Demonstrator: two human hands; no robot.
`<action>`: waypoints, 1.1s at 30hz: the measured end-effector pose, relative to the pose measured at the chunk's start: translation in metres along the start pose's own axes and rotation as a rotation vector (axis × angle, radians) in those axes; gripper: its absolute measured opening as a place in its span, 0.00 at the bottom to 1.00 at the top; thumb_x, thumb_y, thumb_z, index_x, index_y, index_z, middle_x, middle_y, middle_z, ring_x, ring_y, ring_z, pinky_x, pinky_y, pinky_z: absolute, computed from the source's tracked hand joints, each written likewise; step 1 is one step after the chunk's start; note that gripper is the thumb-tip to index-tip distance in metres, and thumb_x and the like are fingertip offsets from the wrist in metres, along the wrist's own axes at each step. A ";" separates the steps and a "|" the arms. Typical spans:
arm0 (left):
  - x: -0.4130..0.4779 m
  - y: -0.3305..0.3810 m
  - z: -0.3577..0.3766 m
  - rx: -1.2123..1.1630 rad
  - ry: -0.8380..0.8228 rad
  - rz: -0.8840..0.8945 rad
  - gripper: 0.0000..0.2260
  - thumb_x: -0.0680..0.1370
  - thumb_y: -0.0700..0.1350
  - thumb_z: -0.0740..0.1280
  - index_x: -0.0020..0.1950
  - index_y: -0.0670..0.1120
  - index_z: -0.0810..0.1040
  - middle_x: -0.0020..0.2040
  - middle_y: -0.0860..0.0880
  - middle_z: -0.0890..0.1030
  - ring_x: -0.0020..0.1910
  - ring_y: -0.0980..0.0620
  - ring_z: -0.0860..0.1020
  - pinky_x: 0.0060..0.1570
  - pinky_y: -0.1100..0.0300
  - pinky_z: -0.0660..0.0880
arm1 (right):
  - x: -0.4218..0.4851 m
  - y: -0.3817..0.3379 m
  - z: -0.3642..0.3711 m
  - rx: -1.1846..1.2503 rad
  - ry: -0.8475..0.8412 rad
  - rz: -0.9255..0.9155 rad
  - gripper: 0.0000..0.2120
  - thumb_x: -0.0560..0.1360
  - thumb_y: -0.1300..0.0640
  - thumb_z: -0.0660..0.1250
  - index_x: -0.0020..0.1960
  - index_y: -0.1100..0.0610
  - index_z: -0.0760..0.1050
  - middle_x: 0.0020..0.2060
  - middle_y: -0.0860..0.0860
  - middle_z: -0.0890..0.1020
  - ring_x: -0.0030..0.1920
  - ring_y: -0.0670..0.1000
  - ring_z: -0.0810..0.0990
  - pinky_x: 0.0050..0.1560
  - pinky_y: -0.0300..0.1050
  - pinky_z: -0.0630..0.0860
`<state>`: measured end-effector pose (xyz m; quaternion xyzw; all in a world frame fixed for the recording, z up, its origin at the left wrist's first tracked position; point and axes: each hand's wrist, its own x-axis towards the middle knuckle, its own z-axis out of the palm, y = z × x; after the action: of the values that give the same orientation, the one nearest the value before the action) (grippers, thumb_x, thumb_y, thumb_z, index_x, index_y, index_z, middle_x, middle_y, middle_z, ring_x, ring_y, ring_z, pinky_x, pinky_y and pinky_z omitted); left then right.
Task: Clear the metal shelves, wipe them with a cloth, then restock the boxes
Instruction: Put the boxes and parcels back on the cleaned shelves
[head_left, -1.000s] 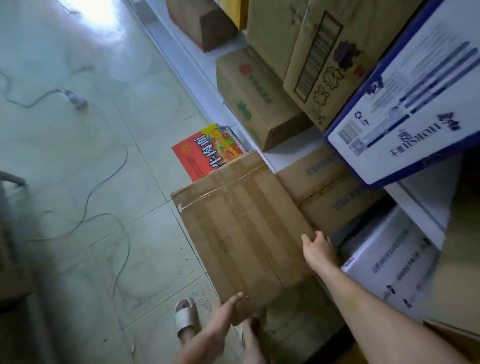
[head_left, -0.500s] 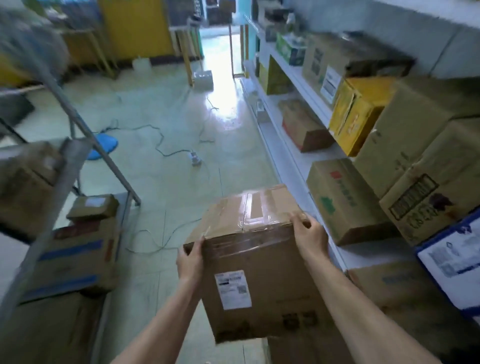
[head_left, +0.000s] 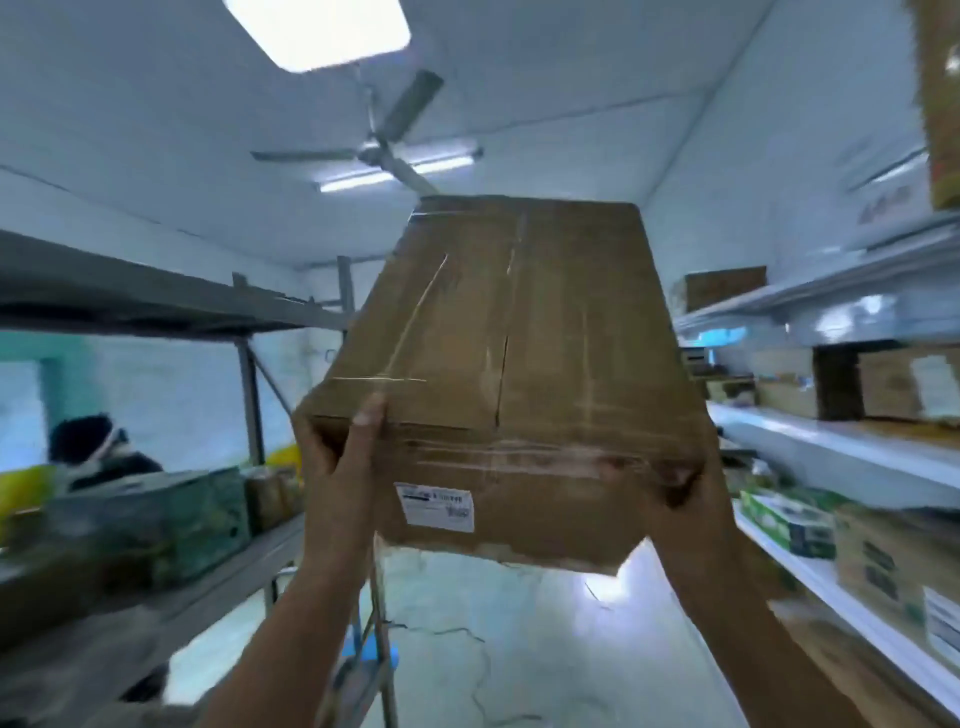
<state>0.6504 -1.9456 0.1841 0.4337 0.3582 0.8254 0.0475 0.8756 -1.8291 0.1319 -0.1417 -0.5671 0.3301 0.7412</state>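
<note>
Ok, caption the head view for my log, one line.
Left hand and right hand hold a taped cardboard box up high between the metal shelves.

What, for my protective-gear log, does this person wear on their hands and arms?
Nothing shows. The left hand and right hand are ungloved; the left forearm and right forearm are bare down to the frame's edge, with no sleeve, watch or wristband in view. The picture is blurred, so a thin ring could escape notice.
</note>
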 end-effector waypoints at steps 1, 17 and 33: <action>0.017 0.020 -0.007 0.005 -0.018 0.065 0.21 0.79 0.50 0.69 0.71 0.53 0.69 0.56 0.58 0.83 0.52 0.58 0.83 0.44 0.60 0.81 | 0.011 -0.007 0.022 0.035 -0.037 -0.055 0.57 0.57 0.43 0.86 0.79 0.54 0.63 0.72 0.52 0.75 0.69 0.49 0.76 0.68 0.54 0.76; 0.177 0.123 -0.030 0.409 0.091 0.639 0.21 0.79 0.50 0.70 0.69 0.51 0.68 0.56 0.54 0.82 0.51 0.56 0.84 0.46 0.57 0.82 | 0.171 0.064 0.253 0.407 -0.378 -0.244 0.46 0.64 0.67 0.81 0.77 0.58 0.64 0.63 0.51 0.79 0.58 0.43 0.82 0.46 0.29 0.78; 0.350 0.101 -0.006 0.931 0.383 0.860 0.22 0.76 0.60 0.70 0.64 0.54 0.66 0.59 0.50 0.78 0.54 0.53 0.81 0.52 0.53 0.82 | 0.344 0.149 0.477 0.341 -0.457 -0.351 0.40 0.69 0.45 0.80 0.73 0.44 0.62 0.52 0.45 0.81 0.52 0.55 0.82 0.50 0.53 0.82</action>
<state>0.4526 -1.8869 0.4847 0.3590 0.4743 0.5923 -0.5434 0.4289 -1.5732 0.4531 0.1619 -0.6712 0.3108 0.6533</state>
